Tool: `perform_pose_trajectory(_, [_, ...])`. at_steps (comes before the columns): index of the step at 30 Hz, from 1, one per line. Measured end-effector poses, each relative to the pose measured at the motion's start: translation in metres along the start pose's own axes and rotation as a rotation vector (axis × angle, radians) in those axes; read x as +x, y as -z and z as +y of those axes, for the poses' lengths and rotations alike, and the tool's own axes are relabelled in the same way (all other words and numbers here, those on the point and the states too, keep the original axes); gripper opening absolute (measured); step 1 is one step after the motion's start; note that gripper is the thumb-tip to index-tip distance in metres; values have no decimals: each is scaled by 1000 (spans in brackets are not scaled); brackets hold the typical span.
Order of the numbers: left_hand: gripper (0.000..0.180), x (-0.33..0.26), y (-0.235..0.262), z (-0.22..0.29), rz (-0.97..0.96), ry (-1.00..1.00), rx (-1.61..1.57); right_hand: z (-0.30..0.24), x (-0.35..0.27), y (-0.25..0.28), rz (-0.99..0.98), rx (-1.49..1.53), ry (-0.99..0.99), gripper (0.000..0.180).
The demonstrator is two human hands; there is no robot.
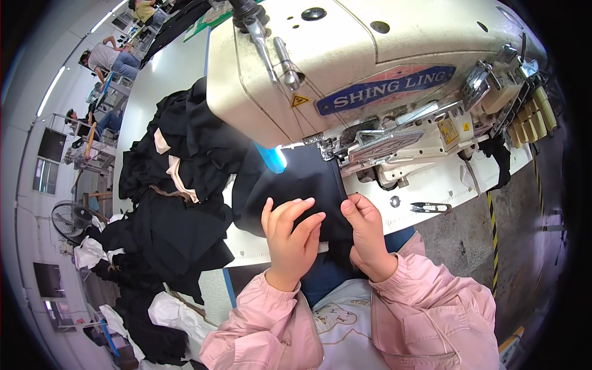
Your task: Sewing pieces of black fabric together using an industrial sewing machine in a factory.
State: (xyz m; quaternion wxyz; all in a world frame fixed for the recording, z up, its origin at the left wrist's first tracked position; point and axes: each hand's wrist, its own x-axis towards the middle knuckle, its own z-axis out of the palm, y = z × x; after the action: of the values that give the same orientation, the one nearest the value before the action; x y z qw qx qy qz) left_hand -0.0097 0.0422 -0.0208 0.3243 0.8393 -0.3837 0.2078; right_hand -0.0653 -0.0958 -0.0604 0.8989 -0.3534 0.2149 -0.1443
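Observation:
A piece of black fabric [296,185] lies under the needle area of a cream-coloured sewing machine [382,43] and hangs over the table's front edge. My right hand [369,231] pinches the fabric's right edge between thumb and fingers, just in front of the presser foot [328,150]. Over the fabric's near left part is my left hand [291,234], fingers apart and slightly bent, with nothing in it. Whether its fingertips touch the cloth I cannot tell. A bright lamp [274,159] lights the cloth left of the needle.
A big heap of black fabric [179,142] with pale strips covers the table's left side and spills down. Thread snips [430,208] lie on the white tabletop [394,219] to the right. White crumpled cloth [179,317] sits at lower left. A fan [71,219] and other people stand farther left.

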Motion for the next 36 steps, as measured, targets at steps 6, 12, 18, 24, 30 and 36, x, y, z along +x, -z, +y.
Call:
perform_pose_trajectory(6, [21,13,2,-2,5,-58,31,-6,17,15,-128,-361,219,13])
perform_pose_trajectory(12, [43,37,-7,-9,-131,-98,-97,-29,24,12,-298,-303,-10,16])
perform_pose_trajectory(18, [55,41,-5,-27,-162,-176,-34,-31,16,8,-387,-212,-73,39])
perform_pose_trajectory(24, [63,48,-2,-24,-185,-219,-24,-31,14,11,-242,-338,-36,18])
perform_pose_trajectory(30, [64,51,-2,-17,-206,-234,56,-26,24,17,-214,-298,40,12])
perform_pose_trajectory(36, [66,48,-3,-18,-189,-219,60,-26,27,19,-282,-293,-81,10])
